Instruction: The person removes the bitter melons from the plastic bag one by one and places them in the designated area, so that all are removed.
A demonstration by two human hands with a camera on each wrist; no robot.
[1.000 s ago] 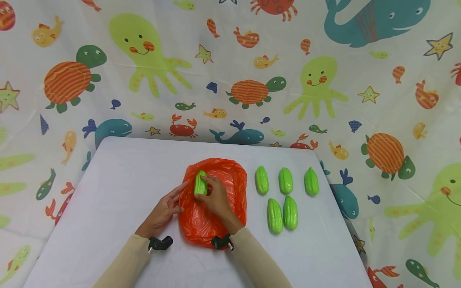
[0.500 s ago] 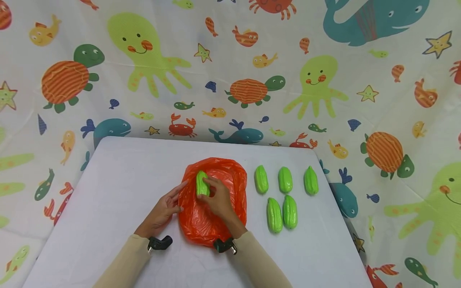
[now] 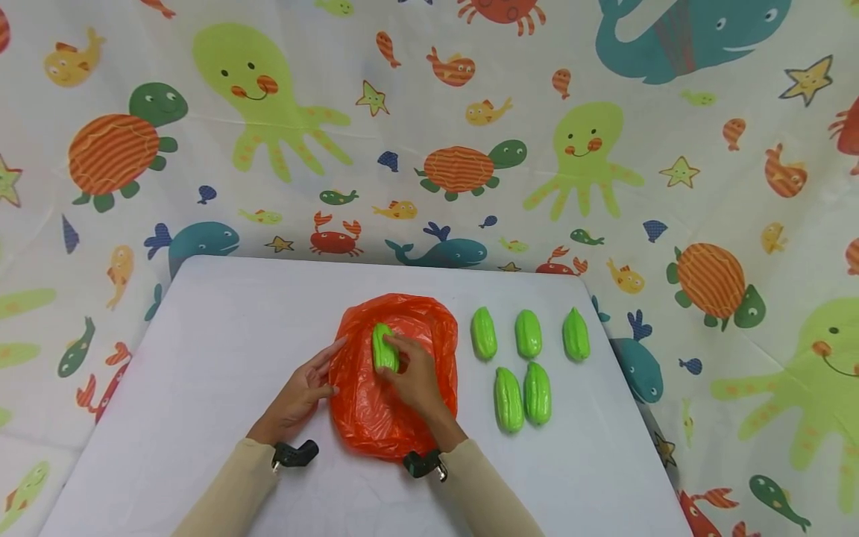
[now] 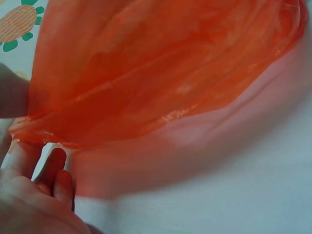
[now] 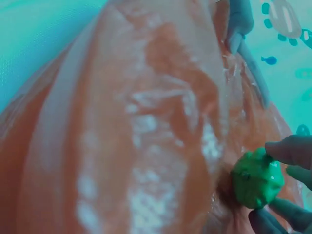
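Observation:
An orange-red plastic bag [image 3: 362, 418] lies spread on the white table. My left hand [image 3: 300, 395] holds its left rim; in the left wrist view the bag's edge [image 4: 112, 112] runs between the thumb and the fingers [image 4: 58, 165]. Over the bag my right hand [image 3: 416, 377] grips a glossy, ridged green gourd [image 3: 382, 347] between thumb and fingertips. The right wrist view has the gourd [image 5: 257, 180] end-on against the plastic, with fingertips on both sides of it. Whether it rests on the bag's inside I cannot tell.
To the right of the bag lie several similar green gourds, such as one front gourd [image 3: 508, 399] and one far-right gourd [image 3: 576, 335]. The white table [image 3: 221, 335] meets a hanging cloth [image 3: 429, 112] printed with sea animals at its back edge.
My right hand has shifted slightly right and nearer with the gourd in its grip. The left hand stays at the bag's rim. The head view has swung slightly.

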